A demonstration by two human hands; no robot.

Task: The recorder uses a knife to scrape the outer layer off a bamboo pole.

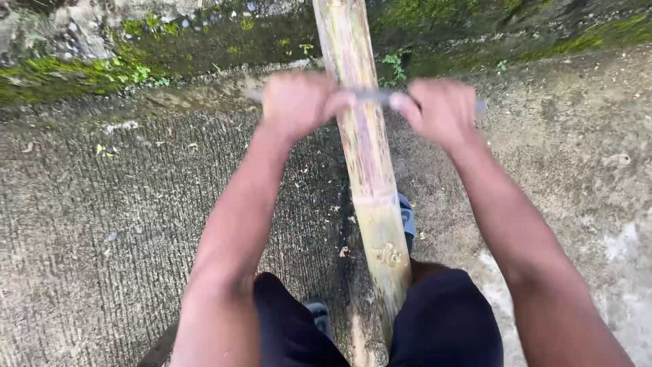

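bamboo pole (pixel 367 163) between both sets of fingers: woody, pale yellow-green, streaky matt skin, rough scar further down; blade (pixel 370 96) pinched across it looks dull grey metal, blurry tho; concrete ground (pixel 88 224) under hands rough, grooved, gritty; wall (pixel 170 41) beyond fingertips damp stone w/ fuzzy green moss; shorts (pixel 445 319) dark matt cloth

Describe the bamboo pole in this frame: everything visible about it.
The bamboo pole is a thick, pale yellow-green stalk with brown streaks and a visible node ring low down. It runs from between the person's knees up and away toward the mossy wall, over rough concrete ground. A thin grey blade lies across it, gripped at either end by the left hand and right hand.
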